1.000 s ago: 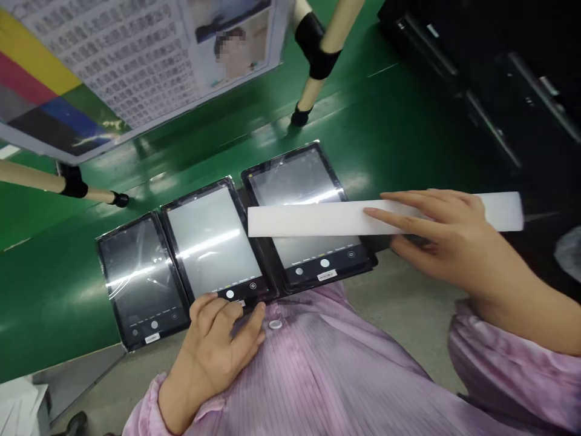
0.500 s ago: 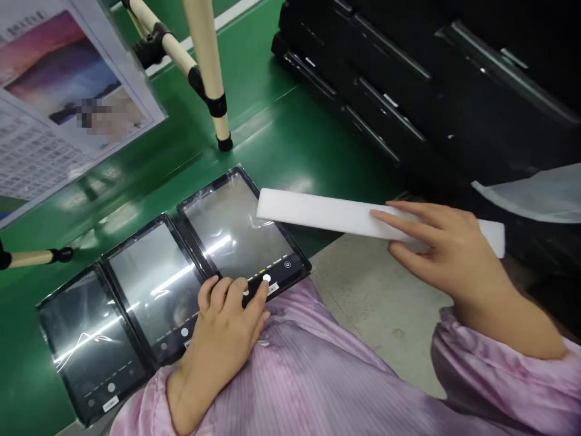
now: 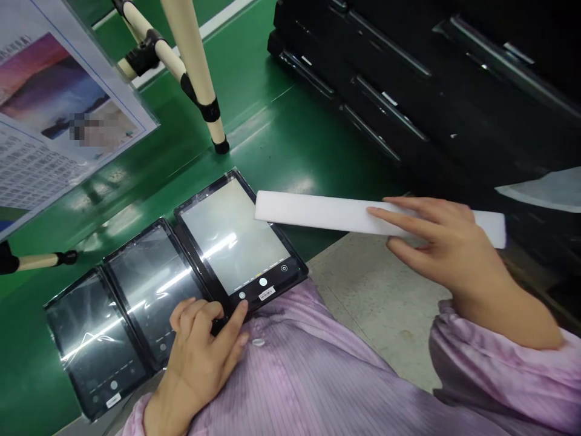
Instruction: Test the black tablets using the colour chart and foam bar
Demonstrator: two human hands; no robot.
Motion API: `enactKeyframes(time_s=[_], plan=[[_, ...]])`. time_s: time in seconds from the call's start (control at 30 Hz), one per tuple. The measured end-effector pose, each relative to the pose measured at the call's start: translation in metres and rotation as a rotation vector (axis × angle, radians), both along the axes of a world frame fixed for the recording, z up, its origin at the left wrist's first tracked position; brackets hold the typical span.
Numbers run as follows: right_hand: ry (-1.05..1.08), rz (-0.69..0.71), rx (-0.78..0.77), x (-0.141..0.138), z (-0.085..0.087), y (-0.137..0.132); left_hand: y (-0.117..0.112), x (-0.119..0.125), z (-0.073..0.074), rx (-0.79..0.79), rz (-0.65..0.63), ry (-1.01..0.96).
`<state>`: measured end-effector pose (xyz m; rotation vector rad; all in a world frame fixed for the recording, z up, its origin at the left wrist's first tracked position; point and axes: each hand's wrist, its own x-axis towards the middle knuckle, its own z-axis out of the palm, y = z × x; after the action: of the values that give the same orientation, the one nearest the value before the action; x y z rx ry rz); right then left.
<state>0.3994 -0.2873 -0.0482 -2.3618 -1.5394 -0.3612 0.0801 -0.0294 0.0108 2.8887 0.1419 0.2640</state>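
Observation:
Three black-framed tablets lie side by side in front of me, their screens showing a camera-like layout. The nearest to the right is the bright tablet, with a pale screen and a small barcode label. To its left are the middle tablet and the left tablet, both darker with light reflections. My left hand is open, its index fingertip at the bright tablet's lower edge near a round icon. My right hand grips a long white foam bar, whose left end overlaps the bright tablet's right edge in view.
A green work surface lies under the tablets. Cream pipe legs with black joints stand at the upper left beside a printed sheet. Black stacked cases fill the upper right, with a translucent plastic sheet near them.
My left hand has moved left and down from the round shutter icon to the lower-left icon. The right tablet's screen has brightened, and the middle one has darkened. My right hand still holds the bar.

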Motion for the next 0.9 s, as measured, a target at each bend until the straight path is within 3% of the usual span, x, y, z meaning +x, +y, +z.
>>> enactKeyframes(time_s=[0.27,0.43,0.6,0.7,0.8,0.9], plan=[[0.036,-0.019,0.038,-0.004,-0.008,0.022,-0.001,-0.047,-0.012,0.044,0.14,0.056],[0.108,-0.325,0.147,-0.006,-0.023,0.061,-0.005,-0.063,-0.016,0.073,0.261,0.021],[0.244,-0.342,-0.12,-0.023,-0.028,0.101,-0.009,-0.071,-0.018,0.149,0.332,-0.012],[0.279,-0.354,0.023,-0.044,-0.022,0.114,-0.01,-0.073,-0.02,0.163,0.356,0.0],[0.617,-0.177,0.138,-0.062,-0.019,0.117,-0.009,-0.078,-0.02,0.158,0.339,0.021],[1.136,-0.04,0.073,-0.072,-0.019,0.115,-0.003,-0.093,-0.018,0.14,0.314,-0.035]])
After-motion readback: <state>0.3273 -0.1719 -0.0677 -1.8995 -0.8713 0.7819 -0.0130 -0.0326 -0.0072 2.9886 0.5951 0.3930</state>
